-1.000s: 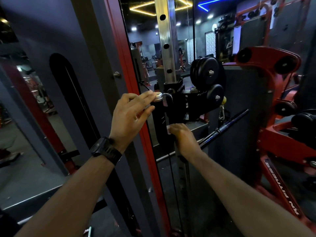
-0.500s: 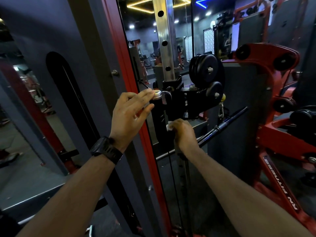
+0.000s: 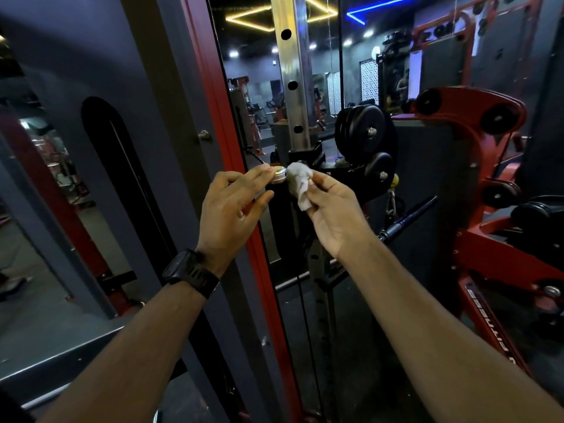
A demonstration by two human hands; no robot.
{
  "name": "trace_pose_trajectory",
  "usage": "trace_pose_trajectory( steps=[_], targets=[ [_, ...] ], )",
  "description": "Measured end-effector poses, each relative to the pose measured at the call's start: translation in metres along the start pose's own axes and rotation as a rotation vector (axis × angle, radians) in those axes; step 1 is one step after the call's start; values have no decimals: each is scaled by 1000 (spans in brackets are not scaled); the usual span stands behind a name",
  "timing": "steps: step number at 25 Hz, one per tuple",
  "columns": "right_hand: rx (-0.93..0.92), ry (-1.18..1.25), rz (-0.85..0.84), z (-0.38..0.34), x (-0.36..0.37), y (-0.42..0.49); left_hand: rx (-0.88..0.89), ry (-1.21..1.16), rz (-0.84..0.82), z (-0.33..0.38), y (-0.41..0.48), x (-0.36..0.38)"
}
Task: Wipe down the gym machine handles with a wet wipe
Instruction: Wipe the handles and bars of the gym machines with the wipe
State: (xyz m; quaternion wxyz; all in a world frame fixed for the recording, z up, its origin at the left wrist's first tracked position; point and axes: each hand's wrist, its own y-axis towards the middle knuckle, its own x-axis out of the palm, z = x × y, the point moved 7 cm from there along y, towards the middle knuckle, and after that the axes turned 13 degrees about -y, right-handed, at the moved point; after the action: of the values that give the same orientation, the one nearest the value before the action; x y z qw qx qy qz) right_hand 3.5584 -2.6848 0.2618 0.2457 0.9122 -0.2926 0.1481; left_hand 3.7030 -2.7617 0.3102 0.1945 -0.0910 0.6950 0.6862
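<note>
A black upright handle with a silver end cap stands on the cable machine's carriage, at the middle of the view. My left hand, a black watch on its wrist, touches the cap's left side with straight fingertips. My right hand pinches a crumpled white wet wipe and holds it against the handle's top, right beside the cap. The lower part of the handle is hidden behind both hands.
A red frame post runs down just left of the handle, and a chrome column with holes rises behind it. Black pulleys and a dark bar sit to the right. A red machine fills the right side.
My right hand rose from low on the handle to its top, and the wipe now shows next to the silver cap. My left hand stayed at the cap.
</note>
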Motion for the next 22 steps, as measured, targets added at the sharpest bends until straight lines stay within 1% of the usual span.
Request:
trace_pose_trajectory(
  steps=[1,2,4,5,6,7,9,10,12,15,17,19,22],
  targets=[
    [-42,-56,57,2,-9,-5,-4,1,0,0,0,0],
    [-93,-214,156,9,-23,-11,-11,0,-2,0,0,0],
    [-196,-647,381,29,-51,-23,-22,-6,-4,-1,-1,1],
    [-198,-781,459,42,-62,-23,-24,-5,-4,0,-1,1],
    [-152,-815,513,58,-72,-19,-25,0,-6,0,-2,1],
    [-87,-781,539,71,-76,-15,-25,9,-11,0,-2,1],
    [35,-653,533,96,-66,-16,-21,24,-18,-1,-2,1],
    [67,-582,548,107,-59,-21,-21,27,-23,-2,-3,2],
    [92,-476,631,123,-52,-32,-15,35,-32,-3,-4,3],
    [150,-488,742,118,-61,-29,-7,33,-32,-3,-1,1],
    [202,-508,735,117,-66,-27,-12,27,-42,-2,-1,0],
    [216,-503,665,121,-67,-28,4,58,-46,-2,-4,1],
    [273,-388,613,125,-72,-21,9,108,-36,-2,-7,7]
  ],
)
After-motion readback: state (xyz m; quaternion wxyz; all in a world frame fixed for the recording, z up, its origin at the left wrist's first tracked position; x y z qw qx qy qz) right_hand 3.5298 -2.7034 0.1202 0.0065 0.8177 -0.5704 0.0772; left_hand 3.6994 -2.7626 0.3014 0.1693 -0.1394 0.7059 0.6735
